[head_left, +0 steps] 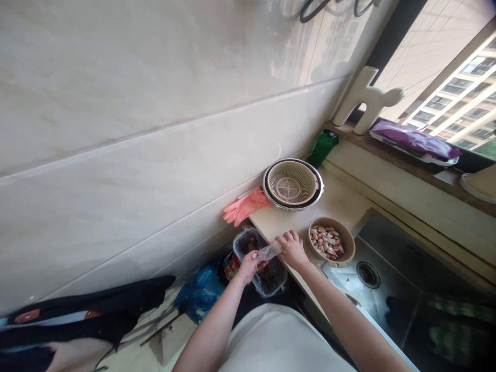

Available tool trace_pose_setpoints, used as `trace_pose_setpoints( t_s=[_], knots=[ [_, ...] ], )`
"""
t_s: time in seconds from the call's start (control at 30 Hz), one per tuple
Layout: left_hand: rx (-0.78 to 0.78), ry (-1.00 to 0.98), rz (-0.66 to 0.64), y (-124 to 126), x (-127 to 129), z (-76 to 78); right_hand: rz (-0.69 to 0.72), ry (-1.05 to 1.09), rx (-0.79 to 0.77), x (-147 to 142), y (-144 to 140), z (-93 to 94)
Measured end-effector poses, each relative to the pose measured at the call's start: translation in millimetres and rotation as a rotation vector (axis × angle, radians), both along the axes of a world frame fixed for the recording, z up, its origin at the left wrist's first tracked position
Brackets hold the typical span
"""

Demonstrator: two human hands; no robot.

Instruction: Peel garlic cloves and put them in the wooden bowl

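Observation:
A twisted piece of clear plastic, seemingly a bag (270,251), stretches between my two hands. My left hand (249,267) is closed on its lower end, above a bin (285,284) lined with a see-through bag. At the upper end, my right hand (292,249) grips the plastic near the counter edge. Just right of that hand, a tan bowl (352,251) full of small pale-pink pieces of raw meat (327,242) stands at the sink's corner. Dark scraps, too blurred to name, lie in the bin.
A beige strainer basket (292,182) nests in a metal-rimmed pot by the wall, beside pink rubber gloves (248,205). Behind stands a green bottle (323,148). A steel sink (382,305) lies to the right; a blue plastic bag (201,292) sits on the floor at left.

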State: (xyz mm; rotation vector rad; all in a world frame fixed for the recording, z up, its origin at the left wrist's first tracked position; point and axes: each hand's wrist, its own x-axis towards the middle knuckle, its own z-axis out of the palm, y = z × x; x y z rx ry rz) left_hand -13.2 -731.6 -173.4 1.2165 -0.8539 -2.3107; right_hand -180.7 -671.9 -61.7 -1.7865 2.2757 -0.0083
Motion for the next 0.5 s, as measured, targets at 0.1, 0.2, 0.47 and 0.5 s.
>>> trace_pose_setpoints(
  t_s=[0.1, 0.2, 0.47, 0.5],
  knots=[
    [0.107, 0.073, 0.050, -1.7, -1.0, 1.6, -0.049, 0.009, -0.008, -8.3, -0.3, -2.5],
    [0.215, 0.146, 0.109, -4.7, -0.5, 2.0, -0.081, 0.009, -0.008, -12.9, 0.4, -1.4],
    [0.403, 0.247, 0.120, 0.9, 13.5, 13.4, 0.108, -0.094, -0.190, 39.5, 12.8, 10.1],
    [0.413, 0.240, 0.124, 4.6, 15.2, 14.4, 0.140, -0.136, -0.167, 49.9, 14.5, 5.2]
  ],
)
